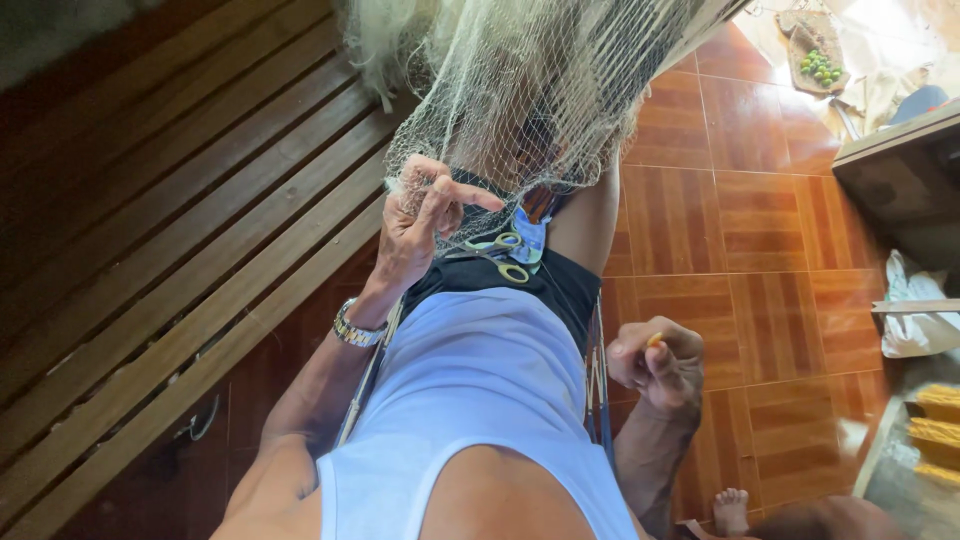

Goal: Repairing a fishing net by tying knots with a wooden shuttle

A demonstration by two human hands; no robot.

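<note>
Wooden slat wall [150, 230]: occupies the left of the scene, boards running diagonally.

Left hand [420, 225]: raised at centre-left, a metal wristwatch [357, 328] on the wrist. The fingers are closed on the lower edge of the fishing net [530, 90], with the index finger extended to the right across the mesh.

Fishing net: pale fine mesh, hanging from the far top of the scene down to the person's lap, where the left hand pinches it.

Scissors [503, 257]: yellow-green handles, lying on the lap just right of the left hand, partly under the net.

Right hand [660, 365]: lower and nearer, right of the torso, apart from the net. The fingers are closed around a small yellow object [655, 339]; only its tip shows, so its kind cannot be determined.

Tiled floor [760, 230]: reddish-brown, right of the person. A white bag [915, 310] lies at the right edge. A tray of green fruit [820, 65] lies far right.
</note>
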